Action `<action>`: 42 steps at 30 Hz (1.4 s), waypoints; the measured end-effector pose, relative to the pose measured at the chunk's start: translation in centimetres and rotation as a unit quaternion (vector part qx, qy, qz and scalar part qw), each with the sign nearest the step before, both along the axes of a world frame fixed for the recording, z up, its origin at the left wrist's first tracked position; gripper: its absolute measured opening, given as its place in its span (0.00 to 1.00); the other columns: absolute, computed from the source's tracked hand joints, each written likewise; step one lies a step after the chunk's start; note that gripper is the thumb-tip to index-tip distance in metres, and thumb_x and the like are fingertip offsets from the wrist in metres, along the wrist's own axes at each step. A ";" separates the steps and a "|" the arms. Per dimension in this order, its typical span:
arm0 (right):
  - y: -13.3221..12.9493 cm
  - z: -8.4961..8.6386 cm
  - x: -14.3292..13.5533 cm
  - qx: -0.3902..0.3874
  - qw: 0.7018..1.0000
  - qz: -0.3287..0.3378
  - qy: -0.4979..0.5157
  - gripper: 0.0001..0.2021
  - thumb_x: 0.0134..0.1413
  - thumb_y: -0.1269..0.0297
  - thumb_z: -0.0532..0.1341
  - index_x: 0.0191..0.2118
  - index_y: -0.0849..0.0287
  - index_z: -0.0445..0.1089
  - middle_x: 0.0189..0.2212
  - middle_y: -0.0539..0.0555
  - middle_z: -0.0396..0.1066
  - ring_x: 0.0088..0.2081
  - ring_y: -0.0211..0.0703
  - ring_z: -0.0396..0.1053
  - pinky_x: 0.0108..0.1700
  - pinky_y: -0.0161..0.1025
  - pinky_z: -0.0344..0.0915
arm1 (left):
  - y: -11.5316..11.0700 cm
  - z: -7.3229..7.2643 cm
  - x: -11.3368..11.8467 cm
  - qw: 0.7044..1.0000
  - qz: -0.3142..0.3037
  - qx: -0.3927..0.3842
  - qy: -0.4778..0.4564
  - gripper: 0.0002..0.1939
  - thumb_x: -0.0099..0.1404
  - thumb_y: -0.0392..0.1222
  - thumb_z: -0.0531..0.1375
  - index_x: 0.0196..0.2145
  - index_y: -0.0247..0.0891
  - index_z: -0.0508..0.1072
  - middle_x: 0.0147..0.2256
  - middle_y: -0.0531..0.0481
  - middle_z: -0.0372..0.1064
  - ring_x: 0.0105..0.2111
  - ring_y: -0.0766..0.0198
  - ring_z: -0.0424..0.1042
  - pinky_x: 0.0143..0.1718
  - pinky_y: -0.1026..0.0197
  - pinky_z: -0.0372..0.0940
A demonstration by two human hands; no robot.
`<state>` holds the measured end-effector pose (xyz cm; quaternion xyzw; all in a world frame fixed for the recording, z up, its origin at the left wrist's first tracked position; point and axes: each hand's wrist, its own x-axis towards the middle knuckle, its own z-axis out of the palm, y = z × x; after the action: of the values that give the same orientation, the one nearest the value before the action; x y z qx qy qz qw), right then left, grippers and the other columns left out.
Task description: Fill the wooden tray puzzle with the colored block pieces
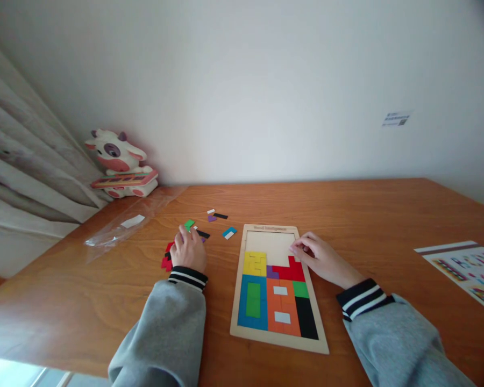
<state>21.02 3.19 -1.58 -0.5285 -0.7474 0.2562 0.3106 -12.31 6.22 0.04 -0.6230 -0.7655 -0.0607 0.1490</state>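
My left hand (pixel 189 251) lies over the loose wooden puzzle pieces left of the board, fingers bent down among them. Red pieces (pixel 166 263) stick out on its left, and a green piece (pixel 189 224) and a black piece (pixel 203 234) beyond its fingertips. My right hand (pixel 315 257) is at the upper right edge of the wooden puzzle board (pixel 280 344), thumb and fingers pinched together above a red piece (pixel 292 272); whatever is between them is too small to tell. Yellow, blue, orange, green and black pieces fill the board's lower part; its upper part shows bare wood.
More loose pieces, among them a blue and white one (pixel 229 233), lie left of the board. A clear plastic bag (pixel 116 231) and a cow toy with a keyboard (pixel 123 166) are at the far left. A printed sheet (pixel 463 269) lies at right.
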 end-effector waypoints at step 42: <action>0.0 -0.2 -0.4 0.042 0.999 -0.027 0.002 0.15 0.65 0.53 0.54 0.40 0.57 0.72 0.37 0.56 0.68 0.35 0.43 0.68 0.40 0.43 0.68 | -2.4 0.0 5.3 0.778 -0.401 0.101 -0.474 0.08 0.67 0.43 0.60 0.40 0.39 0.76 0.38 0.47 0.76 0.39 0.63 0.76 0.40 0.63 0.73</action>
<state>20.66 3.19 -1.82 -0.5342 -0.7424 0.2171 0.3412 -7.02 3.78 0.06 -0.7477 -0.4097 -0.4794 -0.2081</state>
